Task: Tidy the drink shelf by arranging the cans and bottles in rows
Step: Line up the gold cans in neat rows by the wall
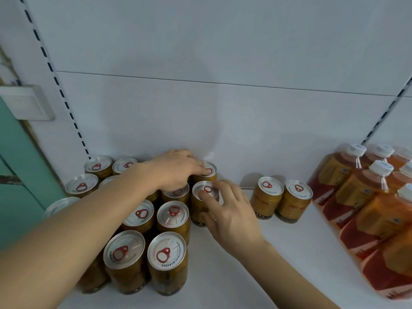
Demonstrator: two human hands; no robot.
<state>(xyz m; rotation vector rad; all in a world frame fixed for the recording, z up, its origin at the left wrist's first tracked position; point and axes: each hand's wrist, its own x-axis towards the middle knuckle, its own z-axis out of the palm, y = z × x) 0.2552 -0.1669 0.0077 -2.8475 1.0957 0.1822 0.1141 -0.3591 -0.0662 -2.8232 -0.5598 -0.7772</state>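
Right hand (231, 210) grips can (201, 206); left hand (178, 169) touches rear can (208, 172).

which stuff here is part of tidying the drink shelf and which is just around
Job: block of cans; two stray cans; orange bottles; left hand; right hand; shelf.
Around: wall switch box; green door.

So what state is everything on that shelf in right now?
Cans: upright, sealed, packed in rows at left.
Two loose cans: upright, apart from the rows.
Bottles: capped, grouped at right.
Left hand: fingers on the back can's top.
Right hand: grips the next can.
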